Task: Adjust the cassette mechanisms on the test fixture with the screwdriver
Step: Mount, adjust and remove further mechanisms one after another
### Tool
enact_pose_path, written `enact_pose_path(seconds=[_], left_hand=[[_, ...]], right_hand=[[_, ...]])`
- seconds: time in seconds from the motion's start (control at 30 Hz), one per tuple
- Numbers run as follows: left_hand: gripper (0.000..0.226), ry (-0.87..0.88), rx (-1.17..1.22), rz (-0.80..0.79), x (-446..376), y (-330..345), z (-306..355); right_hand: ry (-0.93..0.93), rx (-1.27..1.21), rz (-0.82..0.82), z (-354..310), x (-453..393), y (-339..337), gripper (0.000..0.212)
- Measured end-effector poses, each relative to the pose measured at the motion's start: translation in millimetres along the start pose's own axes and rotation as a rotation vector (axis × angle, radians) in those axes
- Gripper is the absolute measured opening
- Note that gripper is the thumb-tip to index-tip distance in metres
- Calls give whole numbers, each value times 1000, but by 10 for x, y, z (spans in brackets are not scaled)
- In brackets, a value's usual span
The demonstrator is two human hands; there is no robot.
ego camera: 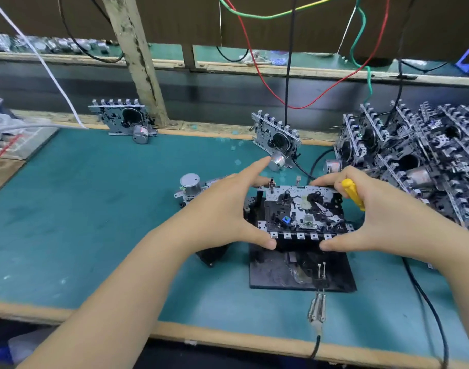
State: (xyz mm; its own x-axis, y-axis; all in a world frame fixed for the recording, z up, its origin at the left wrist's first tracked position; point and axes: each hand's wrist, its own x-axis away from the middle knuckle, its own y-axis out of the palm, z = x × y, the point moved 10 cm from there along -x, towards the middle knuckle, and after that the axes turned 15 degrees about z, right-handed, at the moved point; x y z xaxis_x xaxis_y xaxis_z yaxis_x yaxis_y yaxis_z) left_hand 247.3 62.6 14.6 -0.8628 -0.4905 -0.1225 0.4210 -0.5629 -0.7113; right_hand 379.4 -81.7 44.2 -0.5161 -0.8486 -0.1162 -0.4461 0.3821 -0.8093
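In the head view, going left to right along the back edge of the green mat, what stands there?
Clear plastic tray → lone cassette mechanism beside the wooden post → second mechanism under the black cable → pile of mechanisms.

An electronics assembly workshop: green-matted bench [95, 209], hanging wires [254, 62], and stacked cassette mechanisms [419, 155] awaiting adjustment
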Motion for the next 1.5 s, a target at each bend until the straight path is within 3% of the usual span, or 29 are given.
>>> enact_pose_path(seconds=[0.23, 0.5, 0.7, 0.9, 0.97, 1.13, 1.2, 1.37, 1.5], left_hand=[[132, 28, -43, 28, -53, -53, 113], [131, -20, -38, -13, -12, 82, -40], [127, -28, -16, -11, -9, 90, -71], [123, 5, -51, 19, -26, -20, -111], [116, 48, -191, 67, 49, -91, -183], [75, 80, -391, 197, 265, -296, -503], [71, 67, -463, 242, 257, -391, -618], [65, -20, -472, 311, 199, -572, -790], [46, 62, -405, 542, 421, -539, -334]], right_hand=[[-19, 29, 53, 16, -23, -91, 94], [-3, 50, -46, 110, 16, 3, 99], [-22, 143, -53, 184, -47, -154, 75], [-1, 120, -30, 186, -112, -88, 97], [14, 124, -18, 216, -114, -86, 94], [3, 70, -10, 217, -78, -51, 102], [16, 62, -10, 227, -61, -28, 99], [57, 34, 9, 270, -22, -20, 90], [63, -21, 10, 257, 3, -14, 76]])
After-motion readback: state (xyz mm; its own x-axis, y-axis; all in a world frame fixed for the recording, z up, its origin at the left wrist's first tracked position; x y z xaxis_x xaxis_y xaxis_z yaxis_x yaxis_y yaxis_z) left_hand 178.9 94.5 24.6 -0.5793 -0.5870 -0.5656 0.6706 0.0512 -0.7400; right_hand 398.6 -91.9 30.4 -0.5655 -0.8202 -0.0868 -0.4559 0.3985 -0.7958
